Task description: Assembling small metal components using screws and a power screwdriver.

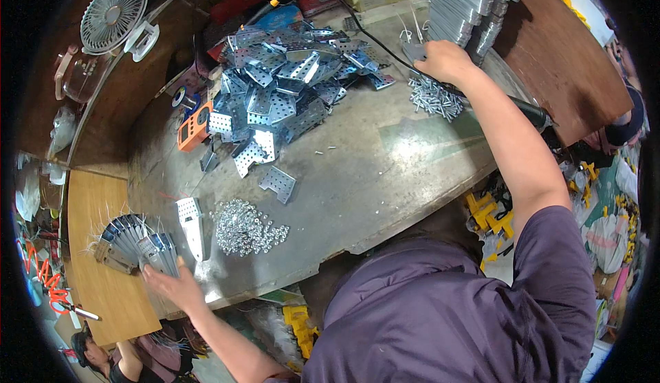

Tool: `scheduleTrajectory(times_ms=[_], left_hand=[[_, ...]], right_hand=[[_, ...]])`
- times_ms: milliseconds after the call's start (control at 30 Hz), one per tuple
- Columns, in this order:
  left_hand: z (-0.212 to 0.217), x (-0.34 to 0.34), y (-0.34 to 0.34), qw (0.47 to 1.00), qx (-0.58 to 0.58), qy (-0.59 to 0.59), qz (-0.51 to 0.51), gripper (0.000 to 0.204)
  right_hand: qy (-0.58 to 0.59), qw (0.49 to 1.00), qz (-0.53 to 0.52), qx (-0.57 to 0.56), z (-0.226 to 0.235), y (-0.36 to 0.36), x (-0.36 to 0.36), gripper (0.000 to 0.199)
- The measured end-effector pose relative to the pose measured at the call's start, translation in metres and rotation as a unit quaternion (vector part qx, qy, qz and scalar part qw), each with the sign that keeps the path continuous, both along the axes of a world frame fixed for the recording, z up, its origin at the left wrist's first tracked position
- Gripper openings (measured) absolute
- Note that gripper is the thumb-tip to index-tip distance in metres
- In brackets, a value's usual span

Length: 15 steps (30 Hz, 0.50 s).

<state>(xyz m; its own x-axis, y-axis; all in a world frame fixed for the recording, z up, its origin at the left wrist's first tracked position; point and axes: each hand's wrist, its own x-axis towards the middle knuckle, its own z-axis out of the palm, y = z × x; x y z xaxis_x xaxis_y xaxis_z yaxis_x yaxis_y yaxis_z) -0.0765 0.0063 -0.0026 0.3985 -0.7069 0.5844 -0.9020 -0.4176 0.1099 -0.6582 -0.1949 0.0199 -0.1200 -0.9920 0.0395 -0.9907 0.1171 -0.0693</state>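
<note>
Left hand [170,287], lower left, fingers spread at fanned metal parts [157,251]; best steadied lightly, row even. Right hand [445,62], upper right, beside stacked bars [457,15]; can't tell grip.

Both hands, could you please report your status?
Left hand at fanned parts. Right hand by tall stack, grip unclear. Loose screws beside it; plates heaped on bench.

A workshop, most likely for small assembly: a worn, stained counter [364,197] carries heaped perforated metal plates [275,87], loose screws [436,100], a wire spool [183,100] and stacked grey metal parts [459,8], while a coiled orange hose [45,274] and a co-worker [127,361] show beyond.
</note>
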Motion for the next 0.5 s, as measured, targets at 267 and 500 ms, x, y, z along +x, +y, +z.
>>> scheduleTrajectory(times_ms=[267,500], left_hand=[[-0.003,-0.177,-0.008,0.639,0.079,0.631,-0.433,0.065],[0.0,-0.251,-0.04,0.366,-0.039,0.854,-0.367,0.047]], right_hand=[[-0.552,0.814,0.011,-0.18,0.001,0.054,0.024,0.024],[-0.411,0.844,0.341,-0.054,0.006,0.104,0.138,0.026]])
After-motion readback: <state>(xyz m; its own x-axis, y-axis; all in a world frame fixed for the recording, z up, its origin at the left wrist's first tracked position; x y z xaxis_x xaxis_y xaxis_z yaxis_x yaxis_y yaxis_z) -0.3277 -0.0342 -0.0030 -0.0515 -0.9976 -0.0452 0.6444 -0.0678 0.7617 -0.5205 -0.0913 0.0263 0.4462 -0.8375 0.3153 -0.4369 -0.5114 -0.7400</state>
